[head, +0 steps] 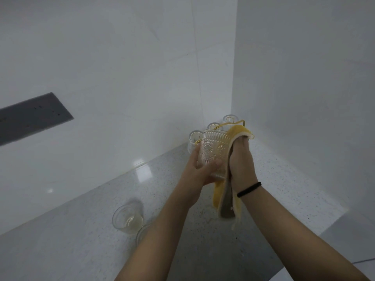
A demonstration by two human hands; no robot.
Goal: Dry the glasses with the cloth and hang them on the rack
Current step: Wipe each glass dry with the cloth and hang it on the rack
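Observation:
My left hand [199, 169] grips an embossed clear glass [214, 151] by its lower part, held up above the counter. My right hand [241, 161] holds a yellow cloth [227, 201] against the glass's right side; the cloth drapes over the rim and hangs down past my wrist. Behind them in the corner stands a gold wire rack [246, 126], mostly hidden, with three glasses [213, 126] hung upside down on it. On the counter at lower left stands a plain glass [127, 217], with another one partly hidden behind my left forearm.
The speckled grey countertop [81, 240] runs from lower left to the corner, bounded by white walls behind and to the right. A grey socket strip [30, 116] sits on the left wall. The counter's edge drops off at lower right.

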